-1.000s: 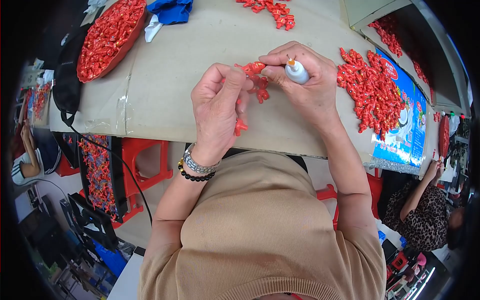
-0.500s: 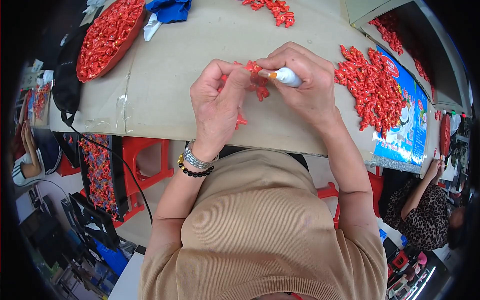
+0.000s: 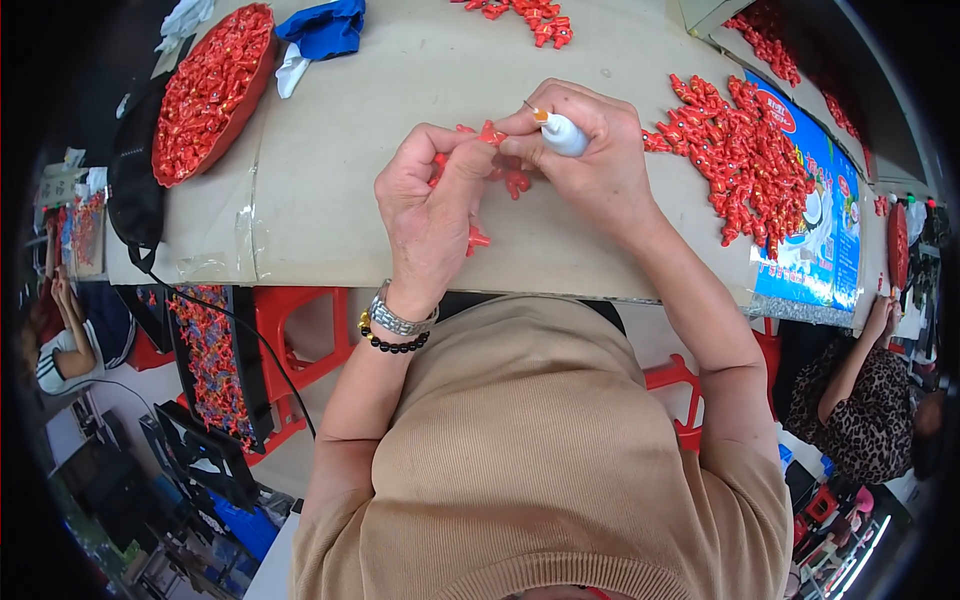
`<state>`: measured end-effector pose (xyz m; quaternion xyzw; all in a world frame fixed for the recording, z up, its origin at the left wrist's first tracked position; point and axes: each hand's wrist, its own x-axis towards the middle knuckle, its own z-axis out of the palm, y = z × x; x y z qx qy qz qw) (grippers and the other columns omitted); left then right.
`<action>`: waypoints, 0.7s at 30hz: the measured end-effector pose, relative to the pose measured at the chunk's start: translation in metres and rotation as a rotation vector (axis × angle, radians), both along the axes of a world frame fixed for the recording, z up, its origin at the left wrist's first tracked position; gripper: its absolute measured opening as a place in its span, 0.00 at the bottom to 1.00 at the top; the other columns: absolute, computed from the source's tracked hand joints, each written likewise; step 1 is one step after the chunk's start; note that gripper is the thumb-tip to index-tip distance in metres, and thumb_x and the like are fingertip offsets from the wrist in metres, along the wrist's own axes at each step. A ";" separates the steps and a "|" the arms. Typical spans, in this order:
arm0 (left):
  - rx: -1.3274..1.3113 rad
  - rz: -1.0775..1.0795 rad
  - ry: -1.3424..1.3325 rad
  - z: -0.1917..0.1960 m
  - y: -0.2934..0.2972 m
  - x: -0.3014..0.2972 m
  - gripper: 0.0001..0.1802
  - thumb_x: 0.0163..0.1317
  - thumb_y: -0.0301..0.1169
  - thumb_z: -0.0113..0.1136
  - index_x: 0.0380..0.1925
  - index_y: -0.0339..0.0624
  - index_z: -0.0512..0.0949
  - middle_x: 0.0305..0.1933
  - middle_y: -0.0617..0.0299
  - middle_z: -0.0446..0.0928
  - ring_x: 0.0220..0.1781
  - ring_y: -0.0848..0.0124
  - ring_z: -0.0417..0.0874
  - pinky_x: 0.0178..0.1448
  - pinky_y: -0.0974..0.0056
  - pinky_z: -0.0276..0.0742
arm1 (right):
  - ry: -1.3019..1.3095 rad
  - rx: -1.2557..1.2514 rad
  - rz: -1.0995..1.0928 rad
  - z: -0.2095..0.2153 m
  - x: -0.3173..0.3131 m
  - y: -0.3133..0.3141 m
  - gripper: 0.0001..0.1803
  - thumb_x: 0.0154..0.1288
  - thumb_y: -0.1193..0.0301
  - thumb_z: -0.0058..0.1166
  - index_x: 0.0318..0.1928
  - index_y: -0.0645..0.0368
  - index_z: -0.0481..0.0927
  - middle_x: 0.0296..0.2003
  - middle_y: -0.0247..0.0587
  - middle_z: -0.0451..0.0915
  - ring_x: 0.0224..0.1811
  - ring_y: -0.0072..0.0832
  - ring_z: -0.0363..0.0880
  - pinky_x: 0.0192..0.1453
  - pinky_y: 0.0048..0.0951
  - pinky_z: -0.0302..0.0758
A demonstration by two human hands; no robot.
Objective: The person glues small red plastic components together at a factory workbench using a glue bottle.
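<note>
My left hand (image 3: 432, 205) pinches a small red plastic piece (image 3: 489, 133) above the tan table (image 3: 340, 170). My right hand (image 3: 590, 155) grips a small white glue bottle (image 3: 562, 133) with an orange collar and a thin needle tip that points left, just above the red piece. The fingertips of both hands meet around that piece. A few more red pieces (image 3: 514, 181) lie on the table under my hands, partly hidden by them. A metal watch and a black bead bracelet (image 3: 392, 331) sit on my left wrist.
A red tray (image 3: 209, 92) full of red pieces stands far left, next to a blue cloth (image 3: 325, 27). A heap of red pieces (image 3: 745, 150) lies right, on a blue printed sheet (image 3: 818, 215). Another small pile (image 3: 530, 15) is far centre. A person in a spotted top (image 3: 860, 400) sits right.
The glue bottle has tipped from upright to lying sideways with its tip pointing left. Both hands have closed together around the red piece.
</note>
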<state>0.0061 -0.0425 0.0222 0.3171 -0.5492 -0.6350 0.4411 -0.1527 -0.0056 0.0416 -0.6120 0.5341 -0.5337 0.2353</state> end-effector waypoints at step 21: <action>0.105 -0.002 0.039 0.001 -0.002 0.000 0.10 0.66 0.34 0.58 0.32 0.38 0.74 0.26 0.64 0.75 0.18 0.83 0.67 0.15 0.77 0.63 | -0.404 0.252 0.075 0.001 0.003 -0.001 0.08 0.60 0.74 0.61 0.31 0.68 0.78 0.21 0.37 0.79 0.19 0.17 0.77 0.21 0.19 0.73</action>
